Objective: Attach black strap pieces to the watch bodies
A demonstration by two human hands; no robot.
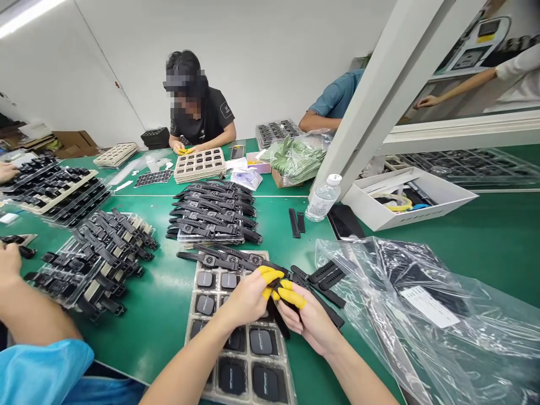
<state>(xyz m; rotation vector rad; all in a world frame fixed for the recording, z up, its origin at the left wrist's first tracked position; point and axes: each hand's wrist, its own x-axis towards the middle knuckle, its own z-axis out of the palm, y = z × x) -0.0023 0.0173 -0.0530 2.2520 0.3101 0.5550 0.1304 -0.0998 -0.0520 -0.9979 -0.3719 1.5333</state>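
Observation:
My left hand (251, 297) and my right hand (311, 319) meet above a compartment tray (248, 371), with yellow finger cots on several fingertips. Both are closed on a black watch strap (279, 322) that hangs down between them. Whether a watch body is attached to it is hidden by my fingers. Square dark watch bodies (262, 341) sit in the tray's compartments. Across the tray's far end lie watches with straps fitted (232, 260). Loose black straps (329, 275) rest on the table just beyond my right hand.
Stacked trays of strapped watches (215, 211) stand ahead, with more (105, 253) at left. A clear plastic bag (422, 315) covers the right side, near a water bottle (324, 198) and white box (415, 205). A co-worker's arm (34, 309) reaches in at left; another person (202, 112) sits opposite.

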